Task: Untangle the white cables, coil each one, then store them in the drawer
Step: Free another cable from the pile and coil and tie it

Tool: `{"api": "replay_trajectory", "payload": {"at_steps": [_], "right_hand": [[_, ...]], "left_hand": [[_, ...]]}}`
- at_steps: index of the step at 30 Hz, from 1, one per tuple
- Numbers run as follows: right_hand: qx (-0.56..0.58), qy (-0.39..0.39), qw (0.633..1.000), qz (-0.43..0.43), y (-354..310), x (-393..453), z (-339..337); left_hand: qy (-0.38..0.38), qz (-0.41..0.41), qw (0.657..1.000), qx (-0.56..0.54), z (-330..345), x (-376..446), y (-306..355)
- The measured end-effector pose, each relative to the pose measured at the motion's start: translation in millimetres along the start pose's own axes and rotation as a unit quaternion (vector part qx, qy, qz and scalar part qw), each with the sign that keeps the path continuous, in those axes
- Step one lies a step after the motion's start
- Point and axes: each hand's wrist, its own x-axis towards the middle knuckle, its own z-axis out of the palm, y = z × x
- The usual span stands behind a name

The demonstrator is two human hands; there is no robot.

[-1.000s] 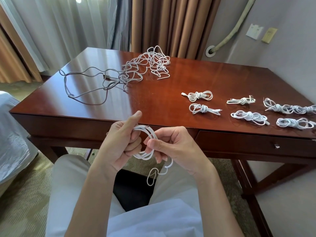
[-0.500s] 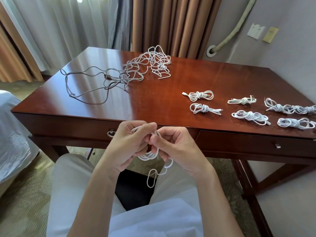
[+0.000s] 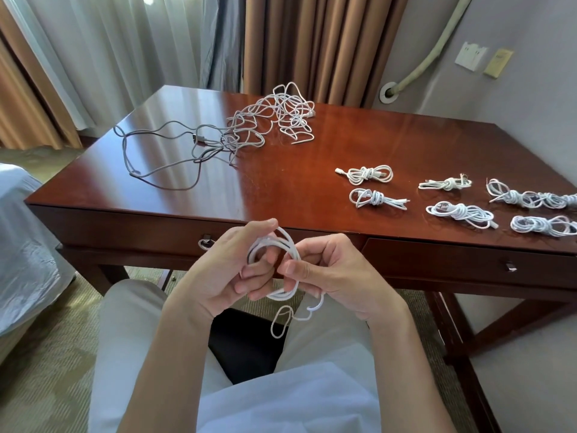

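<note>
Over my lap, in front of the desk, I hold a small coil of white cable point(image 3: 288, 249). My left hand point(image 3: 231, 267) has its fingers curled through the loops. My right hand point(image 3: 331, 270) pinches the coil's right side, and a loose tail point(image 3: 282, 320) dangles below. A tangle of white cables point(image 3: 281, 117) lies at the back middle of the desk, with grey cable point(image 3: 150, 170) trailing left from it. Several coiled, tied cables point(image 3: 365, 175) lie in rows at the desk's right. The two drawers point(image 3: 468, 260) under the desktop are closed.
The wooden desk point(image 3: 296, 182) stands against curtains and a grey wall. A bed corner point(image 3: 25, 239) is at the left. A dark chair seat point(image 3: 246, 342) shows between my legs. A pipe point(image 3: 421, 64) enters the wall behind the desk.
My left thumb came down from its raised position and the fingers closed into the coil. Both hands shifted slightly, turning the loops. The dangling tail stays about the same length.
</note>
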Motion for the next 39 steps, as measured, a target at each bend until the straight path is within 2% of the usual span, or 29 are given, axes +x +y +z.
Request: {"api": "replay_trajectory", "payload": {"at_steps": [3, 5, 8, 11, 16, 21, 23, 26, 29, 31, 35, 39], "right_hand": [[-0.004, -0.032, 0.999, 0.018, -2, -2, 0], [-0.008, -0.034, 0.999, 0.019, -4, -2, 0], [-0.006, -0.02, 1.0, 0.001, -3, -3, -2], [-0.002, -0.011, 1.0, -0.018, -3, -4, -3], [-0.008, 0.013, 1.0, -0.011, -7, -1, -1], [-0.054, -0.018, 0.998, -0.02, -21, 1, -1], [-0.081, -0.027, 0.996, 0.0, -29, 4, -2], [-0.156, -0.037, 0.987, 0.028, -32, 8, -3], [-0.154, -0.052, 0.986, 0.033, -30, 9, 1], [-0.143, -0.057, 0.988, 0.029, -28, 10, 2], [-0.122, -0.093, 0.988, 0.021, -20, 7, 3], [-0.121, -0.076, 0.99, 0.018, -18, 8, 4]], "left_hand": [[-0.009, 0.011, 0.995, 0.095, 2, -3, 0], [0.001, 0.022, 0.994, 0.111, 2, -3, 0], [-0.02, 0.043, 0.996, 0.069, 0, -1, -2], [-0.072, 0.06, 0.996, 0.004, -6, -1, -2], [-0.124, 0.055, 0.989, -0.061, -15, -1, -3], [-0.201, 0.031, 0.976, -0.079, -22, 0, 0], [-0.165, 0.002, 0.983, -0.075, -17, 1, 4], [-0.039, -0.047, 0.998, -0.012, -5, 4, 9], [0.07, 0.005, 0.994, 0.086, 5, 5, 8], [0.117, 0.042, 0.988, 0.092, 6, 5, 7], [0.149, 0.056, 0.987, 0.035, -2, 3, 9], [0.128, 0.058, 0.99, -0.005, 0, 3, 6]]}}
